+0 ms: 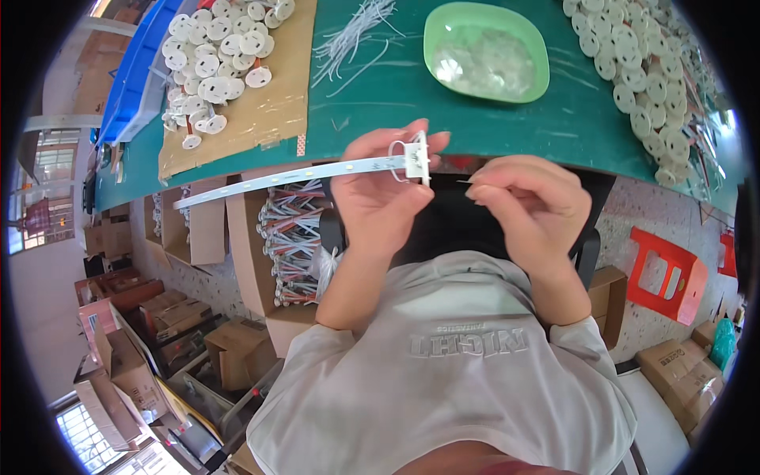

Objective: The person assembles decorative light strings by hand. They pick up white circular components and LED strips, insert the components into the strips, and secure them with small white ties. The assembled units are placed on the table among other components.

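Note:
My left hand (366, 202) is closed on a white LED strip (309, 172), gripping the white disc-shaped end piece (418, 161) between thumb and fingers. The disc stands nearly edge-on, and the strip runs out to the left past the table's front edge. A thin white wire (393, 148) loops beside the end piece. To the right, a short gap away, my right hand (542, 206) pinches something thin and short (464, 181) that points toward the disc; it is too small to name. Both hands are just in front of the green table (372, 111).
White discs (218, 47) are heaped on a brown cardboard sheet (261, 119), beside a blue bin (142, 71). White wires (352, 39) and a green bowl (541, 75) of clear small pieces lie ahead. More discs (633, 71) fill the right. Below are a box of strips (293, 245) and a red stool (669, 273).

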{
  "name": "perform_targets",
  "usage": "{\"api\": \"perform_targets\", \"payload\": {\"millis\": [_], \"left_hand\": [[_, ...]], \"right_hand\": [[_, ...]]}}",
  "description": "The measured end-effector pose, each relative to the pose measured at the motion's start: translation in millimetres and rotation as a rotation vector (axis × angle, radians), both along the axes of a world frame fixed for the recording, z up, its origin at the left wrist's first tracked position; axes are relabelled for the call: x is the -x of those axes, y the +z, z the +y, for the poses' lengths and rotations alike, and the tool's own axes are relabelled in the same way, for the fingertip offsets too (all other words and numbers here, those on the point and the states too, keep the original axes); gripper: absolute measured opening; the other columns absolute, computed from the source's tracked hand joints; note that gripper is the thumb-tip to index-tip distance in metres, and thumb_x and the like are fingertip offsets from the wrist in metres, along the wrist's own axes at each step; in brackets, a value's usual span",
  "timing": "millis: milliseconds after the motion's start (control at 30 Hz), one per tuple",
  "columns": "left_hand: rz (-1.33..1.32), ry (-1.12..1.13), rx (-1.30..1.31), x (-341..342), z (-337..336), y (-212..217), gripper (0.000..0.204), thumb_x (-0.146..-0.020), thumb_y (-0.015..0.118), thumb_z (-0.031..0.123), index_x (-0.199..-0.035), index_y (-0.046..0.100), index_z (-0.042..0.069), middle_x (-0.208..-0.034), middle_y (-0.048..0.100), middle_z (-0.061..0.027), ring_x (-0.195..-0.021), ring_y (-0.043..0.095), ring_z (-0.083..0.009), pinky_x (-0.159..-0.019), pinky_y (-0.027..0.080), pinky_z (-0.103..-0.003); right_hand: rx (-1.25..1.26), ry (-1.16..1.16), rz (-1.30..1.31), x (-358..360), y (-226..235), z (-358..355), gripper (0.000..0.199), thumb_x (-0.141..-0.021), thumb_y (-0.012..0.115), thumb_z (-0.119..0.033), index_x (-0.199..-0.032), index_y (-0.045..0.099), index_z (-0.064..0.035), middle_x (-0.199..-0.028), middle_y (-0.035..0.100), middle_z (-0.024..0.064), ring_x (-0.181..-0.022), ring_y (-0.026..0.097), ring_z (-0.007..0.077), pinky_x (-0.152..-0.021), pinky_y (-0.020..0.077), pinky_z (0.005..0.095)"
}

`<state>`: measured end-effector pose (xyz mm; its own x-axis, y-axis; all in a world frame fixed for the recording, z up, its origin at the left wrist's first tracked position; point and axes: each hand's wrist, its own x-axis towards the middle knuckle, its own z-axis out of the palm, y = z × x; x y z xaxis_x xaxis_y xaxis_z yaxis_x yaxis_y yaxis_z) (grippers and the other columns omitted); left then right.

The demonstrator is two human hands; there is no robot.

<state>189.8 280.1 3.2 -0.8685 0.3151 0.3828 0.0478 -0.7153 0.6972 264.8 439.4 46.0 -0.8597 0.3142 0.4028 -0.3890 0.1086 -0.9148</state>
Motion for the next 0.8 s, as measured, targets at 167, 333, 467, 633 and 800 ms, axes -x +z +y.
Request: {"api": "perform_targets", "payload": {"millis": [167, 333, 467, 633, 800], "left_hand": [[0.006, -0.078, 0.033, -25.1, 3.5, -11.9, 0.056, -0.083, 0.075, 0.002, -0.132, 0.049, 0.002, -0.134, 0.056, -0.0212, -0.122, 0.057, -0.0393, -0.099, 0.055, -0.045], [0.028, -0.073, 0.058, -28.7, 7.2, -13.3, 0.056, -0.081, 0.077, 0.002, -0.130, 0.050, 0.001, -0.133, 0.057, -0.0233, -0.120, 0.059, -0.0392, -0.099, 0.055, -0.045], [-0.007, -0.114, 0.040, -26.5, 11.2, -13.4, 0.056, -0.077, 0.078, -0.001, -0.127, 0.051, -0.001, -0.130, 0.059, -0.0244, -0.118, 0.061, -0.0386, -0.099, 0.054, -0.047], [-0.035, -0.124, 0.056, -29.6, 16.4, -13.6, 0.057, -0.073, 0.079, -0.008, -0.123, 0.053, -0.004, -0.125, 0.061, -0.0250, -0.116, 0.062, -0.0365, -0.101, 0.052, -0.049], [-0.070, -0.209, 0.077, -24.9, 7.4, -13.2, 0.060, -0.069, 0.083, -0.007, -0.122, 0.054, -0.005, -0.122, 0.064, -0.0254, -0.112, 0.065, -0.0372, -0.096, 0.055, -0.049]], "right_hand": [[-0.070, -0.038, 0.063, -11.5, -20.9, -9.9, 0.008, -0.079, 0.075, 0.002, -0.086, 0.071, 0.0026, -0.082, 0.072, 0.0109, -0.069, 0.067, 0.0163, -0.062, 0.0520, 0.0245], [-0.156, -0.054, 0.106, -16.7, -20.4, -6.1, 0.009, -0.078, 0.074, 0.002, -0.086, 0.071, 0.0018, -0.081, 0.071, 0.0119, -0.067, 0.067, 0.0191, -0.062, 0.0526, 0.0256], [-0.091, -0.033, 0.099, -18.7, -24.3, -4.1, 0.010, -0.077, 0.074, 0.002, -0.086, 0.071, 0.0014, -0.081, 0.071, 0.0124, -0.067, 0.067, 0.0201, -0.061, 0.0527, 0.0262], [-0.238, -0.091, 0.070, -20.0, -25.0, 0.5, 0.013, -0.075, 0.074, 0.004, -0.087, 0.071, 0.0020, -0.081, 0.071, 0.0128, -0.067, 0.067, 0.0224, -0.061, 0.0534, 0.0278], [-0.330, 0.007, 0.211, -16.5, -23.5, 6.4, 0.018, -0.070, 0.075, 0.005, -0.088, 0.071, 0.0039, -0.082, 0.070, 0.0136, -0.065, 0.067, 0.0253, -0.059, 0.0535, 0.0297]]}}
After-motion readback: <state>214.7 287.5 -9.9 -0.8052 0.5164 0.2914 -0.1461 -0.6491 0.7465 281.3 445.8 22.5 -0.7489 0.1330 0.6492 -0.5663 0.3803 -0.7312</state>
